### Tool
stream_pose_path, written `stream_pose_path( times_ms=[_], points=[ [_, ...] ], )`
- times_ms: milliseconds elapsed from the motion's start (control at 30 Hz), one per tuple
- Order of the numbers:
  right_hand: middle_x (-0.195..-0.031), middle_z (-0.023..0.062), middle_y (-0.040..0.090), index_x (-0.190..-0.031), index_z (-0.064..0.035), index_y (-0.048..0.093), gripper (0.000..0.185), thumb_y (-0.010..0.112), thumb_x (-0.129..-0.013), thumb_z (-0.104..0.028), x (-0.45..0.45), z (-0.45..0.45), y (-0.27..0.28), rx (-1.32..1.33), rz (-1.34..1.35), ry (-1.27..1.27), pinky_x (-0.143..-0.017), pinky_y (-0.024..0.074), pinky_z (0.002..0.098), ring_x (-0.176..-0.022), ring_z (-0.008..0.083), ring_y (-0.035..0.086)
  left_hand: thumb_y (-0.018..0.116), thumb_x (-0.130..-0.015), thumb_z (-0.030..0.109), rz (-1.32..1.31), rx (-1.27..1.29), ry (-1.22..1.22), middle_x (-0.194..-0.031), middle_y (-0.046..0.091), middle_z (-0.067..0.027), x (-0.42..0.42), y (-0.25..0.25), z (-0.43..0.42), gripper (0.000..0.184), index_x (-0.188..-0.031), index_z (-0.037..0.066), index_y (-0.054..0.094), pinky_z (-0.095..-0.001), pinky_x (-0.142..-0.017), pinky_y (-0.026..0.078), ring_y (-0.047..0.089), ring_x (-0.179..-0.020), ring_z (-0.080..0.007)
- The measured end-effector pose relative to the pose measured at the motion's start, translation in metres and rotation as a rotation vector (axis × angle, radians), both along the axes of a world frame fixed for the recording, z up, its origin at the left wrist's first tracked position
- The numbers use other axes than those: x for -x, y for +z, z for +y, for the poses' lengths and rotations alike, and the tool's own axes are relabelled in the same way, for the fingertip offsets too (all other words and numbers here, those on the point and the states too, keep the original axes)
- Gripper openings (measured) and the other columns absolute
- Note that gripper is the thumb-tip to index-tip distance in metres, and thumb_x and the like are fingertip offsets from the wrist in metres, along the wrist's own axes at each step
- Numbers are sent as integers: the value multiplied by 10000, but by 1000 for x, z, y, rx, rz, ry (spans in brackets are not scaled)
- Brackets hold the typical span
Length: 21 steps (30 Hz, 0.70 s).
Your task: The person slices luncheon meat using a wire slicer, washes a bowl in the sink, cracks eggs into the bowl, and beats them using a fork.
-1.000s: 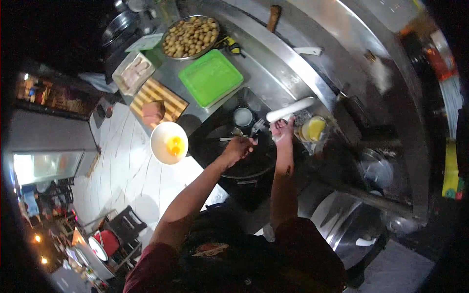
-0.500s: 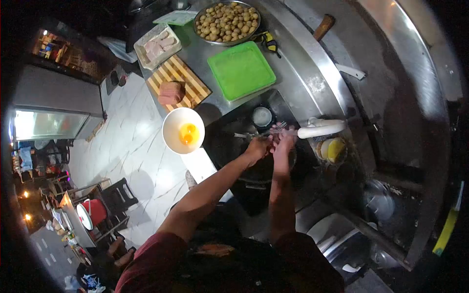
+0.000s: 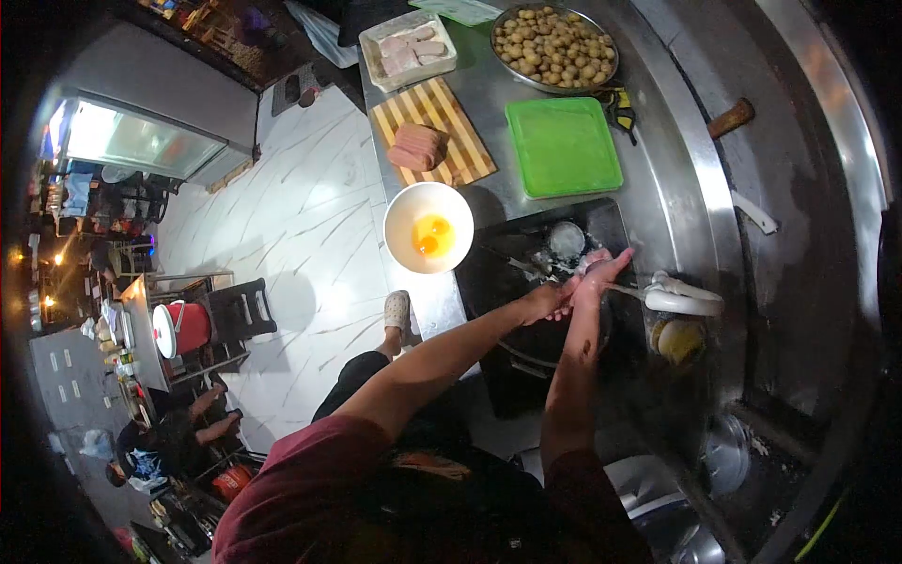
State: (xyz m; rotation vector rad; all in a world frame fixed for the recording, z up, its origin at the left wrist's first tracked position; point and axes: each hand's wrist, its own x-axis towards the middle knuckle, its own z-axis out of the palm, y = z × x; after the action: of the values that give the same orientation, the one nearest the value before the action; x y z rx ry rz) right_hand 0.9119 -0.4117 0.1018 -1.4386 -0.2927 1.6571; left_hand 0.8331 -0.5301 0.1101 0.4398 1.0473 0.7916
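Both hands are together over the dark sink (image 3: pixel 503 282), beside the white faucet (image 3: pixel 684 297), with a thin stream at its spout. My left hand (image 3: pixel 550 301) presses against the palm side of my right hand, its fingers curled around it. My right hand (image 3: pixel 601 271) looks wet, with fingers stretched out and the thumb pointing away. Close by in the sink sit a small round whitish cup (image 3: pixel 567 241) and some metal utensils (image 3: pixel 531 270). To the left, a white bowl (image 3: pixel 399 246) with raw eggs (image 3: pixel 431 235) stands at the counter edge.
A striped cutting board (image 3: pixel 462 141) carries sliced luncheon meat (image 3: pixel 415 148). Around it are a green-lidded container (image 3: pixel 566 148), a tub (image 3: pixel 376 70) of pale meat pieces and a basin of small potatoes (image 3: pixel 554 47). A yellow sponge (image 3: pixel 680 340) lies by the faucet.
The view has swung, so the counter sits further right. My right hand's fingers have stretched out, while my left hand has slid toward its wrist.
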Motion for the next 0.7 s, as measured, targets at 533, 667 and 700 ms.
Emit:
stream_pose_path(
  times_ms=[533, 667, 700],
  points=[
    [-647, 1, 528, -1139, -39, 568, 344, 435, -1089, -352, -23, -46, 17, -479, -355, 219, -436, 440, 304, -462, 114, 504, 629, -1021, 237, -377, -11, 10, -818, 540, 32, 11, -24, -20, 194, -1119, 70, 631, -234, -538, 350, 435, -625, -69],
    [-742, 41, 566, -1157, -30, 539, 357, 444, -1092, -368, -11, -64, 23, -619, -251, 209, -381, 423, 288, -458, 138, 529, 562, -1056, 227, -16, -67, 166, -841, 583, 2, 15, -4, -20, 176, -1059, 59, 613, -251, -586, 417, 522, -682, -97],
    [-722, 35, 558, -1145, -34, 543, 364, 447, -1090, -380, -17, -68, 32, -475, -238, 240, -379, 422, 291, -453, 135, 521, 559, -1058, 232, -57, -96, 170, -846, 589, 1, 10, 0, -22, 175, -1060, 62, 602, -261, -601, 433, 536, -694, -104]
  ],
)
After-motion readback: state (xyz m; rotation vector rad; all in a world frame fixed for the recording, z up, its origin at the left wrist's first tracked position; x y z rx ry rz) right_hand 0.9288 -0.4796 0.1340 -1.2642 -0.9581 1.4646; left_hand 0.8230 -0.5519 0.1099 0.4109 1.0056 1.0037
